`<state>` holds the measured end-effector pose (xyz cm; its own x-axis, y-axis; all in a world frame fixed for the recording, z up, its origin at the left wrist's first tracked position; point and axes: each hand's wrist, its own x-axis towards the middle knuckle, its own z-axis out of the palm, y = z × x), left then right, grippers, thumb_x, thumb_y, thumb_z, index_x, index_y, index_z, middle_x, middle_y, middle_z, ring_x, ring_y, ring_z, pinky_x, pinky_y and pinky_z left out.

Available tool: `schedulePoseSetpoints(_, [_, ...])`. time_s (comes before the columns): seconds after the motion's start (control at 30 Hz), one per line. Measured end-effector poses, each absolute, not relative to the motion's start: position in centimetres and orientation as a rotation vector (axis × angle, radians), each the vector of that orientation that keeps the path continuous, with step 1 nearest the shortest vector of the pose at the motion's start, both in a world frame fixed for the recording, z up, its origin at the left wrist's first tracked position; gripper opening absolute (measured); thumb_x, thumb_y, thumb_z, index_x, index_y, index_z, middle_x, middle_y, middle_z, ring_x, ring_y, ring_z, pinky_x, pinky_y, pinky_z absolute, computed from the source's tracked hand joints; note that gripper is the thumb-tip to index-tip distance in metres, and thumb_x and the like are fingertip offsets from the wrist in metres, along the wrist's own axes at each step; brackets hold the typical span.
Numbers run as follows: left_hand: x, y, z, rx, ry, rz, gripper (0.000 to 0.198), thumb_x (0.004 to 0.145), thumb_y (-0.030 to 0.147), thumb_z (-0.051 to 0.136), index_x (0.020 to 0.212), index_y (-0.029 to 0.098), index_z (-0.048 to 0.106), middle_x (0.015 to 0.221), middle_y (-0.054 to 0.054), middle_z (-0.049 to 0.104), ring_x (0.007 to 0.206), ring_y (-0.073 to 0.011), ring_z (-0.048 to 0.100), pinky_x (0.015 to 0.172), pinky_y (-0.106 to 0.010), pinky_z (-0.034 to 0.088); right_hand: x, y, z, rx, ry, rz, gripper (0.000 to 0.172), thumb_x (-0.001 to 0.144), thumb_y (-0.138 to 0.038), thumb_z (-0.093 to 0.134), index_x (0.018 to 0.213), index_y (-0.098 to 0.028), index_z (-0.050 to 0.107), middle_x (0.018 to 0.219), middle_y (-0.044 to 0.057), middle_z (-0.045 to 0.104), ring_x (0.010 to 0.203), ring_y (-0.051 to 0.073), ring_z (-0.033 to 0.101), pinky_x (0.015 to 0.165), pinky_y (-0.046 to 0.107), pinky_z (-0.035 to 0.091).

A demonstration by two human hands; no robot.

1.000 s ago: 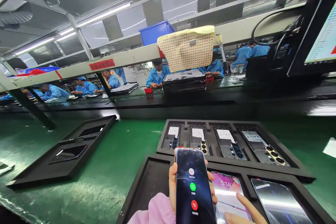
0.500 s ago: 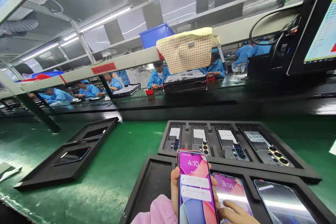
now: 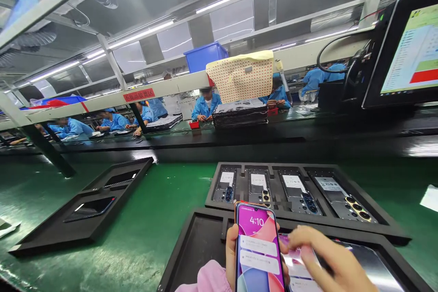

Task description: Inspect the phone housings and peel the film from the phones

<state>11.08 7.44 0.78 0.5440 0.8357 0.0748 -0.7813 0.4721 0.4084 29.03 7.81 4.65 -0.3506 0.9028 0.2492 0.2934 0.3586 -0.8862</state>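
Observation:
My left hand is wrapped round a smartphone, held upright with its lit screen facing me. The lock screen reads 4:10 over a pink and blue picture. My right hand hovers to the right of it, fingers bent and apart, with nothing in them. Below it lies a second lit phone, partly covered by the hand. That phone sits in the near black foam tray. A third phone with a dark, shiny screen lies to its right, also partly hidden.
Behind is another black tray with several phones, backs up. A left tray carries two phones. A monitor stands at upper right. Beyond the black ledge, people in blue work near stacked trays. White paper lies at right.
My right hand has risen off the second phone's screen and shifted right. That screen now shows notification boxes. The held phone has moved slightly right and down in view.

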Motion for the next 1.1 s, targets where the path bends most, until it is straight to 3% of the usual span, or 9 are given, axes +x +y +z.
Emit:
schedulePoseSetpoints(0.07, [11.2,7.4,0.3,0.410,0.172,0.961,0.081,0.064,0.070,0.055,0.110,0.003,0.059,0.090,-0.016,0.064,0.073,-0.0262,0.062,0.067,-0.033,0.042,28.7,8.3,6.7,-1.118,-1.827,0.897,0.033,0.086,-0.048,0.040,0.092,-0.025,0.063,0.098,0.008,0.062,0.095,0.028,0.056,0.083,0.042,0.046])
schedulePoseSetpoints(0.2, [11.6,7.3,-0.1,0.500,0.208,0.870,0.069,0.067,0.065,0.056,0.105,0.008,0.062,0.094,-0.017,0.064,0.089,-0.0337,0.060,0.081,-0.041,0.039,27.1,9.5,7.8,-1.136,-1.864,1.036,0.042,0.085,-0.048,0.045,0.118,-0.025,0.057,0.125,0.007,0.053,0.117,0.027,0.045,0.102,0.044,0.034])
schedulePoseSetpoints(0.4, [12.0,7.3,-0.2,0.506,0.220,0.802,0.070,0.069,0.063,0.054,0.112,0.009,0.058,0.100,-0.016,0.063,0.097,-0.0372,0.057,0.086,-0.046,0.037,26.1,10.1,6.9,-1.006,-1.669,1.078,0.031,0.084,-0.048,0.052,0.089,-0.023,0.070,0.114,0.008,0.060,0.109,0.027,0.052,0.099,0.042,0.037])
schedulePoseSetpoints(0.6, [12.3,7.4,-0.6,0.474,0.261,0.823,0.072,0.066,0.065,0.056,0.109,0.007,0.059,0.097,-0.016,0.064,0.095,-0.0373,0.057,0.088,-0.047,0.036,26.1,9.8,6.3,-0.960,-1.520,1.166,0.024,0.080,-0.045,0.058,0.075,-0.023,0.065,0.113,0.008,0.059,0.110,0.028,0.050,0.096,0.041,0.037])
schedulePoseSetpoints(0.67, [12.2,7.4,-0.1,0.463,0.251,0.824,0.073,0.066,0.064,0.057,0.113,0.008,0.057,0.099,-0.016,0.064,0.096,-0.0365,0.057,0.088,-0.046,0.036,26.4,9.4,6.0,-0.903,-1.423,1.305,0.020,0.077,-0.040,0.059,0.071,-0.022,0.061,0.117,0.007,0.057,0.104,0.027,0.052,0.087,0.037,0.042])
schedulePoseSetpoints(0.73, [12.2,7.4,0.6,0.445,0.238,0.835,0.075,0.066,0.063,0.057,0.118,0.009,0.054,0.101,-0.015,0.063,0.095,-0.0356,0.057,0.087,-0.045,0.037,26.8,9.0,5.7,-0.823,-1.280,1.481,0.016,0.073,-0.034,0.060,0.064,-0.020,0.058,0.119,0.005,0.055,0.083,0.021,0.057,0.068,0.032,0.045])
schedulePoseSetpoints(0.8, [12.1,7.4,1.2,0.417,0.222,0.866,0.075,0.067,0.062,0.056,0.121,0.010,0.051,0.102,-0.014,0.063,0.093,-0.0338,0.058,0.084,-0.042,0.039,27.1,8.8,5.4,-0.735,-1.108,1.617,0.012,0.068,-0.027,0.059,0.059,-0.019,0.055,0.117,0.003,0.056,0.072,0.017,0.056,0.060,0.029,0.043])
schedulePoseSetpoints(0.93, [12.4,7.4,2.0,0.363,0.207,0.970,0.065,0.072,0.056,0.055,0.118,0.011,0.055,0.111,-0.011,0.061,0.094,-0.0298,0.058,0.082,-0.037,0.040,27.2,8.8,5.3,-0.644,-0.875,1.724,0.011,0.068,-0.025,0.054,0.058,-0.020,0.053,0.106,0.005,0.061,0.096,0.025,0.052,0.077,0.033,0.043])
schedulePoseSetpoints(1.1, [12.9,7.3,2.8,0.378,0.221,1.054,0.061,0.069,0.049,0.059,0.117,0.011,0.055,0.120,-0.011,0.056,0.106,-0.0326,0.053,0.092,-0.038,0.036,26.7,8.9,5.8,-0.640,-0.647,1.813,0.010,0.064,-0.025,0.056,0.058,-0.020,0.050,0.089,0.003,0.062,0.080,0.022,0.053,0.063,0.030,0.045])
